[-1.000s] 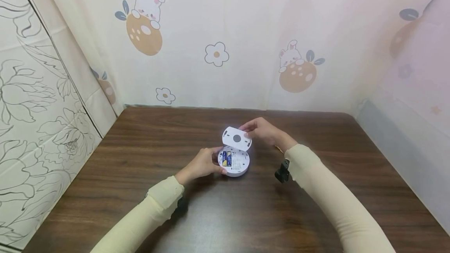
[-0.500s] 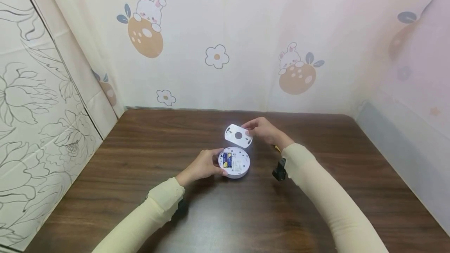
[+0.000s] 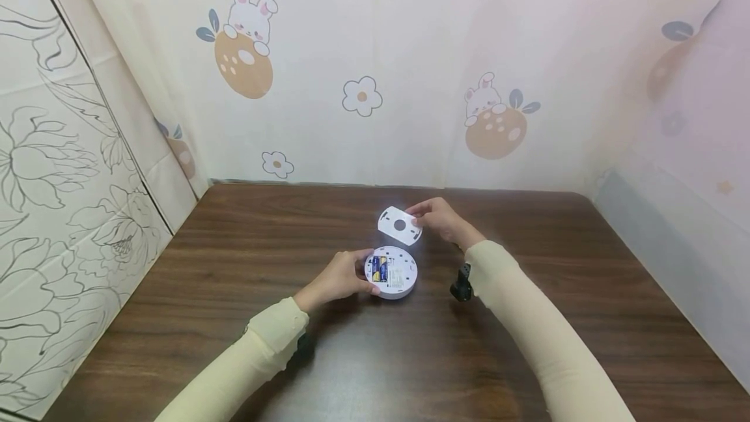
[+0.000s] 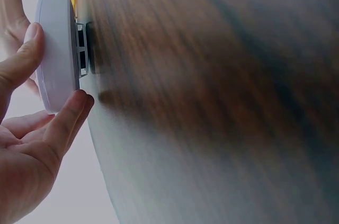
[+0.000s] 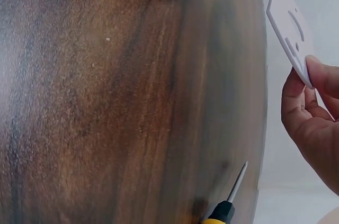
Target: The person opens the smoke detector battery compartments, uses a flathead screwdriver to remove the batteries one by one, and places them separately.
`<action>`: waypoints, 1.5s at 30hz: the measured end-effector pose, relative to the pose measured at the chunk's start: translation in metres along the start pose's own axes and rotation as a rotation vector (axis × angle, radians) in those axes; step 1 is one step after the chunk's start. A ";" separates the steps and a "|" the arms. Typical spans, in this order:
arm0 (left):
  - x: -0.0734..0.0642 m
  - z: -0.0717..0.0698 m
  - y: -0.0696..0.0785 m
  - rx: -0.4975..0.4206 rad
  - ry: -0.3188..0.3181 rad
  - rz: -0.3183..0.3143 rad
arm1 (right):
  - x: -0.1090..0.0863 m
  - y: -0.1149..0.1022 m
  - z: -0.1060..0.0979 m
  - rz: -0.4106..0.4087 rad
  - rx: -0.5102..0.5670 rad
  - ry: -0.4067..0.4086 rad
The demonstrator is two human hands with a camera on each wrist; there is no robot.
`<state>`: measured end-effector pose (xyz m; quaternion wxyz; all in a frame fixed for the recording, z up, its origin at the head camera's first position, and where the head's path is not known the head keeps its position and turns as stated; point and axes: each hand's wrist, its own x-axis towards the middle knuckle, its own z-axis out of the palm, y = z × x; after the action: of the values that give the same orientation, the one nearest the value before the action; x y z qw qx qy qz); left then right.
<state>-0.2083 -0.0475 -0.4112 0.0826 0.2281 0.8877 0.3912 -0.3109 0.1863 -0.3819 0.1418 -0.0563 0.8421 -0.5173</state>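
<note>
Over the table (image 3: 375, 357), the right hand (image 3: 439, 220) pinches a white plate (image 3: 388, 225) by its edge while the left hand (image 3: 340, 276) grips a round case (image 3: 403, 273).

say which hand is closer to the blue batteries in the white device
Left. The left hand grips the round white device, close beside the batteries; the right hand is farther off, past the device's far edge, pinching the white plate.

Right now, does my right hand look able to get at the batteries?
Not easily, I think: your right hand pinches the white plate. Otherwise the way looks free: the batteries sit uncovered in the round device, and your left hand grips its side.
</note>
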 end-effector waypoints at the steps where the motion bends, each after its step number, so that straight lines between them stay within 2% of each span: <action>1: 0.000 0.000 0.000 0.000 0.000 -0.001 | 0.001 0.001 0.000 0.005 0.005 0.003; 8: 0.000 0.000 0.001 0.012 0.003 -0.006 | 0.006 0.012 -0.003 0.063 0.007 0.030; 18: 0.001 0.001 0.003 0.009 0.001 -0.005 | 0.008 0.020 -0.009 0.048 -0.051 0.057; 26: 0.002 0.001 0.002 0.019 0.002 -0.010 | 0.009 0.024 -0.009 0.073 -0.076 0.063; 31: 0.002 0.001 0.002 0.032 0.008 -0.010 | 0.010 0.026 -0.009 0.028 -0.148 0.084; 45: -0.001 0.001 0.004 0.049 0.016 -0.023 | 0.016 0.027 0.000 -0.140 -0.487 0.143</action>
<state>-0.2060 -0.0446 -0.4087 0.0745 0.2167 0.9002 0.3704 -0.3249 0.1947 -0.4085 0.0283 -0.1102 0.9438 -0.3105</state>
